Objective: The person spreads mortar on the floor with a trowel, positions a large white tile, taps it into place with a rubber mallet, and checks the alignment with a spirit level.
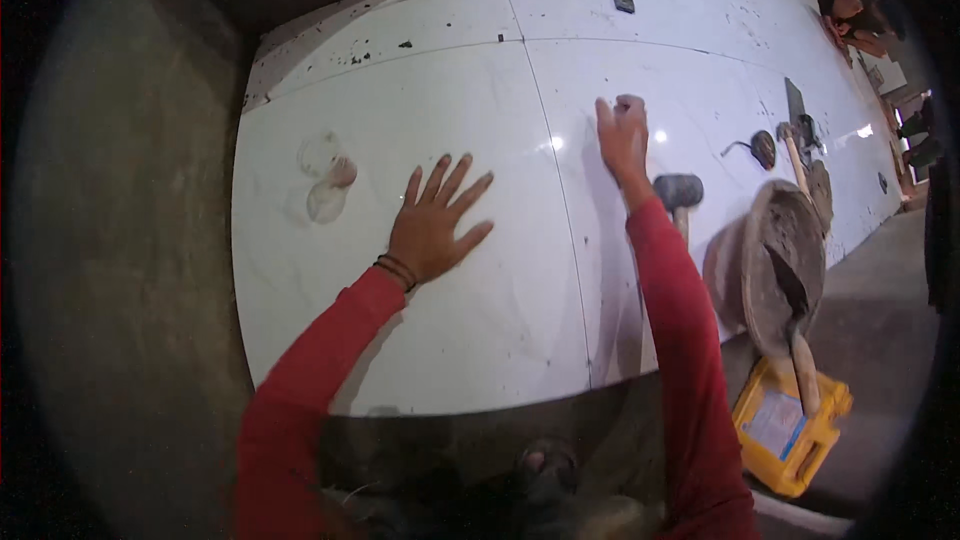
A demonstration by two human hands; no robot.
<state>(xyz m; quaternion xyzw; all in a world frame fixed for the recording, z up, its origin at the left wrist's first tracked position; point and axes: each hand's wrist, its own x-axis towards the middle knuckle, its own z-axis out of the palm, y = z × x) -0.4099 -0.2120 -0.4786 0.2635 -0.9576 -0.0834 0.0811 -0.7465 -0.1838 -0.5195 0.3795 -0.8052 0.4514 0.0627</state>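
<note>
Right of the mallet (678, 190), a bucket (728, 260) holds grey paste (788, 225) and trowel (789, 282)

Lighting is dim and uneven, brightest over the pale floor tiles (480, 330), while the wall (130, 240) at the left sinks into murky grey-brown. Two small, hard glare spots gleam on the polished surface either side of the right hand (625, 140), and another bright streak shines toward the far right, suggesting lamps overhead. Soft grey shadows lie beside both red sleeves (690, 330). The lower edge is murky, its details hard to read. Fisheye distortion bows the tile edges, and a black, rounded vignette swallows the corners, where distant shapes smear.
</note>
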